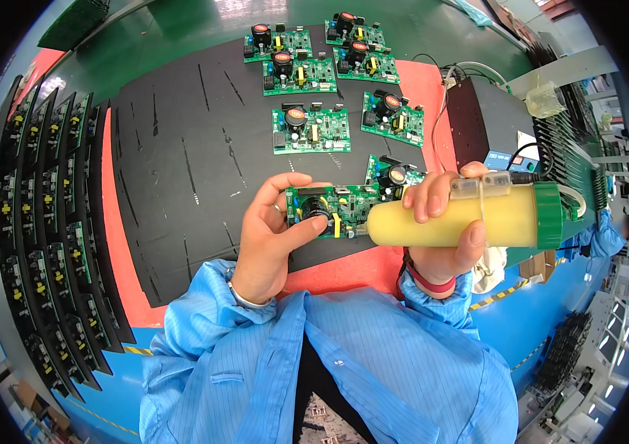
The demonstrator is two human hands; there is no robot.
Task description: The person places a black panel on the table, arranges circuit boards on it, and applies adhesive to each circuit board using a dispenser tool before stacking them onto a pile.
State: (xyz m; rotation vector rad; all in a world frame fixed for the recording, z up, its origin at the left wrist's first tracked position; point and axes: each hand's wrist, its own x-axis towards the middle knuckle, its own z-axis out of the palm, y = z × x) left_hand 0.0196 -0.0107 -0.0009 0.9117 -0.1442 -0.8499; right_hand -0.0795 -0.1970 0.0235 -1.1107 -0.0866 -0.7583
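A green circuit board [348, 201] is gripped at its left end by my left hand [273, 233], the thumb over its round black part. My right hand [444, 214] is wrapped round a large glue dispenser tube [433, 226] filled with something yellow. The tube lies nearly level, its narrow tip pointing left at the board's right end; a green cap [549, 214] closes the other end. A clear lever piece [482, 185] sits on top under my fingers. Just behind the tube, another circuit board [385, 174] is partly hidden.
Several more circuit boards [313, 133] stand on the black mat [181, 185], which lies over a red sheet [440, 96]. Racks of boards [55, 244] rise at the left. A blue control box [510, 163] with cables sits at the right; a person in blue [607, 237] is farther right.
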